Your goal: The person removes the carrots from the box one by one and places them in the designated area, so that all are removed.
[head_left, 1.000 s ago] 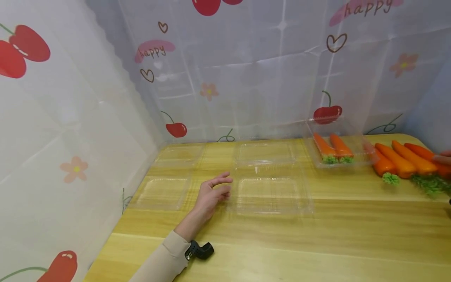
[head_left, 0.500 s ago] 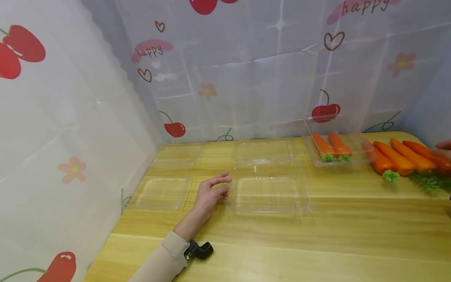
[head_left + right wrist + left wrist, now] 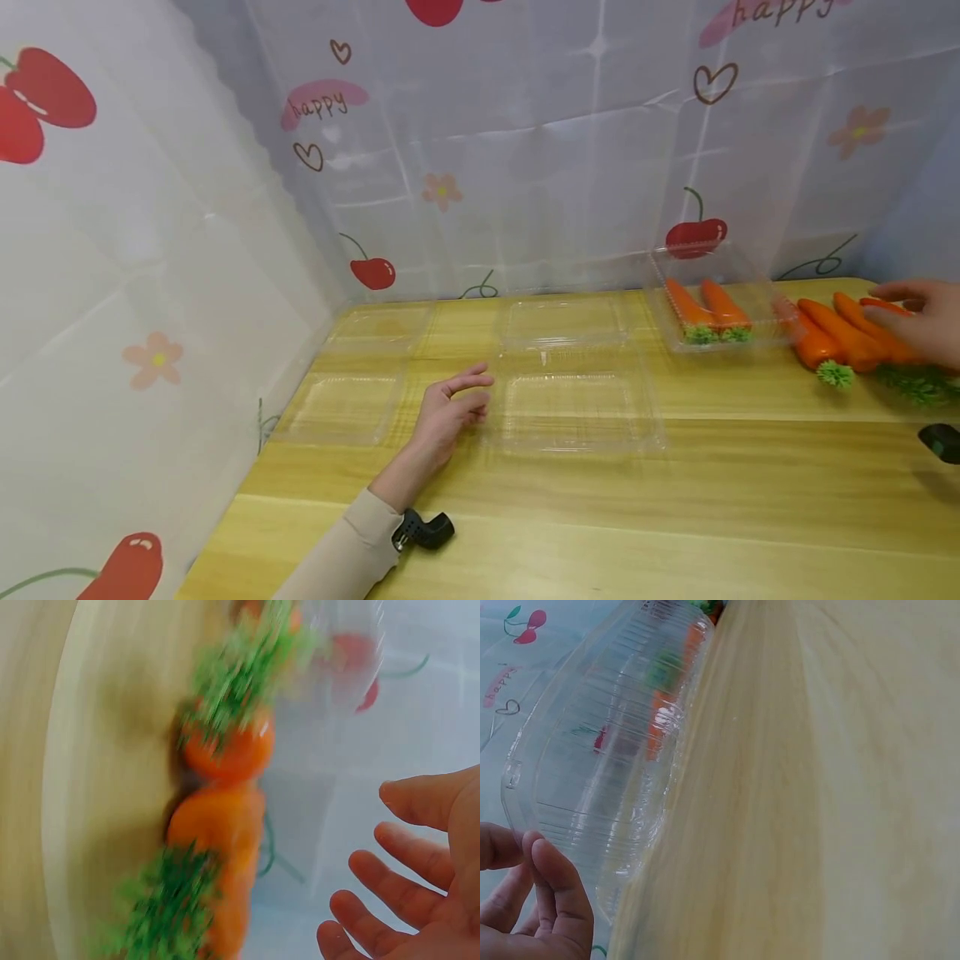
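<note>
Here, the right hand [image 3: 918, 321], fingers spread and holding nothing, hovers over the loose orange plastic carrots with green tops [image 3: 847, 337] at the frame's right edge. The left hand [image 3: 447, 412] rests relaxed beside the empty clear plastic clamshell tray [image 3: 577, 408] at centre, seemingly to steady it.

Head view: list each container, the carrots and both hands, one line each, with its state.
Middle clamshell container: open flat, nothing in it.
Left clamshell container: open flat, nothing in it.
Right clamshell container: lid up, two carrots inside.
Loose carrots: lying on the table.
Left hand: relaxed, resting beside the middle container.
Right hand: fingers spread over the loose carrots.
</note>
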Motion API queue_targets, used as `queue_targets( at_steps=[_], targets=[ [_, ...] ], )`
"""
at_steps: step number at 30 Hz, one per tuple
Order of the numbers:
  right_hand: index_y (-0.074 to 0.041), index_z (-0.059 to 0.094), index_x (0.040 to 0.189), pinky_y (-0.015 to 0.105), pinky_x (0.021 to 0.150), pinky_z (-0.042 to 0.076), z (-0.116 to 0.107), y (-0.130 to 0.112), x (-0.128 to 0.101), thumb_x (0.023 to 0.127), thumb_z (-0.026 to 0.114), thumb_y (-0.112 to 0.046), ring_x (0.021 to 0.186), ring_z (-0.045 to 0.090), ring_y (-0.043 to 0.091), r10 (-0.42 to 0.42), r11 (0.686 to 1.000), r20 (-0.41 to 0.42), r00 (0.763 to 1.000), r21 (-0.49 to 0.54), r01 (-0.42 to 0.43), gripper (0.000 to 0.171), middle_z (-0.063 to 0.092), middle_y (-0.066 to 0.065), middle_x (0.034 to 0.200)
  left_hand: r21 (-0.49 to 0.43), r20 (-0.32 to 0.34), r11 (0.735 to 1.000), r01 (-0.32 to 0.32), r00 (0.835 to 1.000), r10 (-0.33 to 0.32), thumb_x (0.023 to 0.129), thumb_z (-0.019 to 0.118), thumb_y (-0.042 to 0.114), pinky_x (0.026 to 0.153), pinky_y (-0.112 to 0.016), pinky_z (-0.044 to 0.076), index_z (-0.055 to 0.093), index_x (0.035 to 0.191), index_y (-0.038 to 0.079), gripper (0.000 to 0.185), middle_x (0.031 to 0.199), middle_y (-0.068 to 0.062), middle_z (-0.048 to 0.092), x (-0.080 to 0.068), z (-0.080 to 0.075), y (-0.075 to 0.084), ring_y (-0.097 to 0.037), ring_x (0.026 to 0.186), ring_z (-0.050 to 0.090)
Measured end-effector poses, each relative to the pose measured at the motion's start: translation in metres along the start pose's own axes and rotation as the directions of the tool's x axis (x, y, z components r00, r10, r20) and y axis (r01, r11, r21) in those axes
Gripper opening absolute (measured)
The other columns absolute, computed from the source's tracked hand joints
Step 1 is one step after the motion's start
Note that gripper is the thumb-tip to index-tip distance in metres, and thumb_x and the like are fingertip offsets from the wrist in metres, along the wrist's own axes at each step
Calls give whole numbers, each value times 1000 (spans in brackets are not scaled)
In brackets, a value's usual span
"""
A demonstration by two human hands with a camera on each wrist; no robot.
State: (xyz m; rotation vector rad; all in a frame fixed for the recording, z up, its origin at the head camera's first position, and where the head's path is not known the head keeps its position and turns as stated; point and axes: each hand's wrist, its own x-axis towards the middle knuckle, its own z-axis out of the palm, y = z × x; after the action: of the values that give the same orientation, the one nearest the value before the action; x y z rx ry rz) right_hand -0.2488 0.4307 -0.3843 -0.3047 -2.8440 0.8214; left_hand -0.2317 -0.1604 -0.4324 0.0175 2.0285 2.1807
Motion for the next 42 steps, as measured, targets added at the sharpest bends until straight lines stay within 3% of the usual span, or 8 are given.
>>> queue_targets(
  at_steps=[4, 10, 17, 20, 24, 27, 33, 42],
  targets=[
    [16, 43, 140, 70, 88, 43, 1, -25, -13, 108, 45, -45, 116, 39, 62, -28, 999, 10, 1000, -24, 28, 69, 37, 48, 136, -1, 4, 1000, 5, 1000, -5, 92, 66, -6, 62, -23, 56, 64, 127, -15, 36, 158, -13, 49, -1, -1, 0, -11, 67, 62],
    [11, 47, 140, 74, 89, 40, 10, -56, -31, 109, 47, -39, 117, 41, 61, -116, 993, -21, 993, -28, 116, 59, 44, 44, 133, -2, 5, 1000, 2, 1000, -2, 92, 66, -5, 62, -23, 56, 63, 127, -16, 37, 158, -16, 48, -3, -2, -1, -10, 66, 62],
    [2, 59, 135, 47, 70, 53, 29, -89, -53, 106, 57, -36, 106, 58, 50, -227, 973, 6, 974, 52, 226, 48, 61, 35, 127, -12, 21, 1000, -11, 1000, 12, 93, 66, -5, 62, -22, 55, 64, 127, -16, 35, 157, -19, 49, -3, -3, 0, -9, 67, 61],
    [-2, 63, 133, 27, 66, 54, 39, -98, -61, 104, 60, -38, 97, 66, 16, -252, 964, 62, 966, 106, 245, 46, 57, 32, 138, -16, 23, 1000, -9, 1000, 9, 93, 66, -5, 62, -22, 55, 63, 127, -16, 36, 155, -19, 50, -2, -4, 1, -10, 67, 60],
    [-4, 64, 133, 17, 68, 54, 55, -106, -72, 104, 63, -33, 88, 54, -18, -309, 936, 178, 934, 232, 265, 42, 59, 28, 139, -21, 27, 1000, -2, 1000, 2, 92, 67, -6, 63, -22, 55, 62, 128, -17, 38, 155, -18, 51, -3, -5, 2, -10, 67, 60],
    [-3, 63, 135, 22, 72, 58, 70, -113, -80, 104, 63, -28, 90, 62, -10, -360, 907, 244, 900, 318, 277, 40, 68, 22, 124, -23, 24, 1000, 2, 1000, -1, 92, 67, -7, 63, -22, 55, 62, 128, -17, 38, 155, -16, 52, -3, -6, 2, -10, 67, 60],
    [2, 58, 139, 27, 77, 61, 100, -134, -91, 105, 61, -29, 95, 68, 11, -371, 866, 377, 848, 470, 170, 46, 66, 22, 127, -23, 9, 1000, -8, 1000, 9, 92, 67, -7, 62, -22, 55, 65, 126, -15, 35, 154, -16, 53, -3, -7, 2, -9, 67, 60],
    [8, 56, 140, 27, 73, 59, 124, -155, -96, 108, 56, -30, 82, 64, 14, -329, 833, 443, 834, 552, 36, 50, 69, 14, 104, -28, 8, 1000, -12, 1000, 12, 91, 66, -9, 61, -21, 54, 63, 127, -17, 37, 155, -18, 51, -3, -7, 7, -10, 66, 59]
  ],
)
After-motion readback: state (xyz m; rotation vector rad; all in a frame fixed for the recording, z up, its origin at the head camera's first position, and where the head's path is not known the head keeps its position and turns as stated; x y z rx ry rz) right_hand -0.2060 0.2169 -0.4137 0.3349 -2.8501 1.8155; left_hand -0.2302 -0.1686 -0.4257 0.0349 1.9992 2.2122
